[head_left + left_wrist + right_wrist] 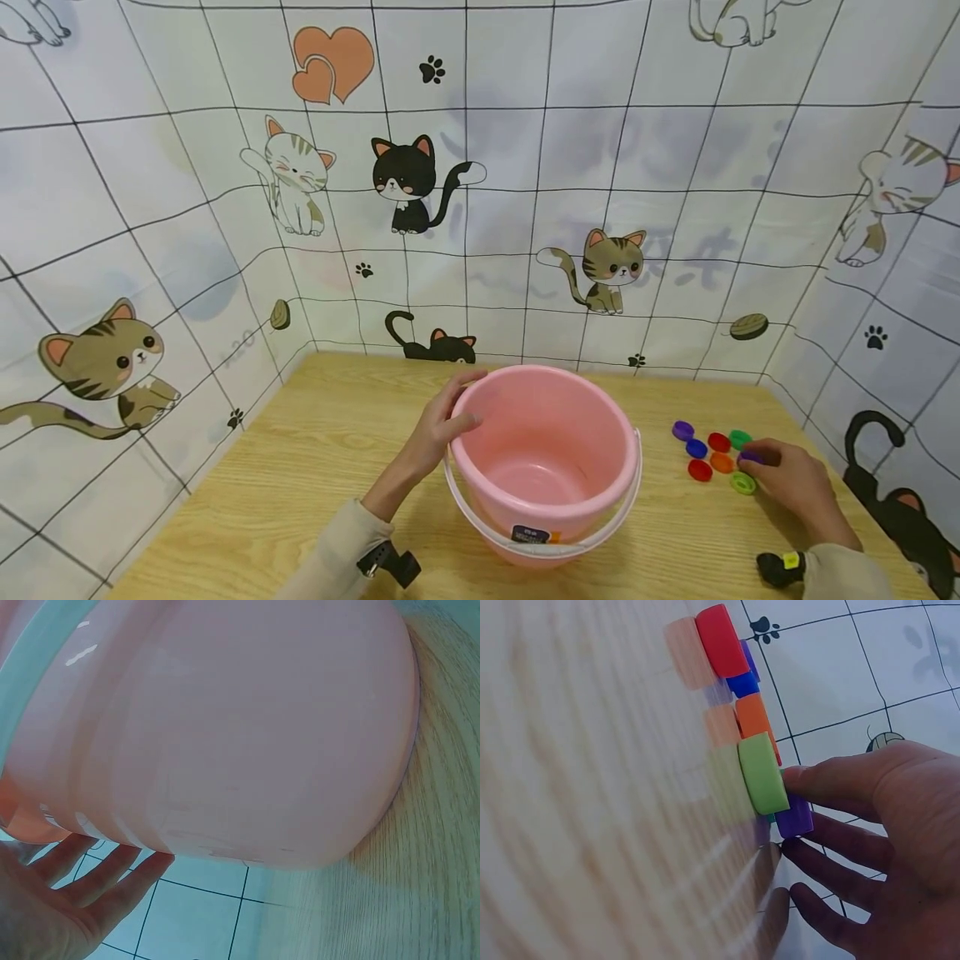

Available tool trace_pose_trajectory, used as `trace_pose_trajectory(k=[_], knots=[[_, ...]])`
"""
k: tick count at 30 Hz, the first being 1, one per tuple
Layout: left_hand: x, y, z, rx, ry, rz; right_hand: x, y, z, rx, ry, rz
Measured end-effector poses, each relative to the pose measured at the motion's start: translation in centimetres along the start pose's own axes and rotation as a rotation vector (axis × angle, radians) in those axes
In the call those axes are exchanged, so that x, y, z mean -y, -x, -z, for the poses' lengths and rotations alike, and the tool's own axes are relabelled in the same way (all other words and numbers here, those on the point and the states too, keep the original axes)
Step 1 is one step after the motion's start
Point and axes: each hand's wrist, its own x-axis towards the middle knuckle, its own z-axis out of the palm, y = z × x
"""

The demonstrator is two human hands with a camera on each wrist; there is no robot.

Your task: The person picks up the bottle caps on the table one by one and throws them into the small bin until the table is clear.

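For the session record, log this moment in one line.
left hand: grips pink bucket | right hand: pinches purple disc | bucket: upright on table | other discs: right of bucket

Right hand (900, 847) pinches a purple disc (795, 820) between thumb and index – light green disc (763, 774) overlaps it in this view. Going up: orange disc (754, 715), blue disc (742, 684), red disc (720, 641). Glossy wood-grain tabletop (577, 795) reflects them – gridded wall (832, 667), paw print (765, 629) behind.
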Motion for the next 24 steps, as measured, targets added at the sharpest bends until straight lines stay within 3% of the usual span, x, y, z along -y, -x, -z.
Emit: trace_pose_trajectory(k=[16,24], knots=[[0.0,-0.1,0.0,0.007,0.000,-0.012,0.8,0.3,1.6,0.040,-0.028,0.021],[0.2,0.0,0.0,0.002,-0.009,-0.023,2.6,0.5,2.6,-0.058,0.045,0.141]])
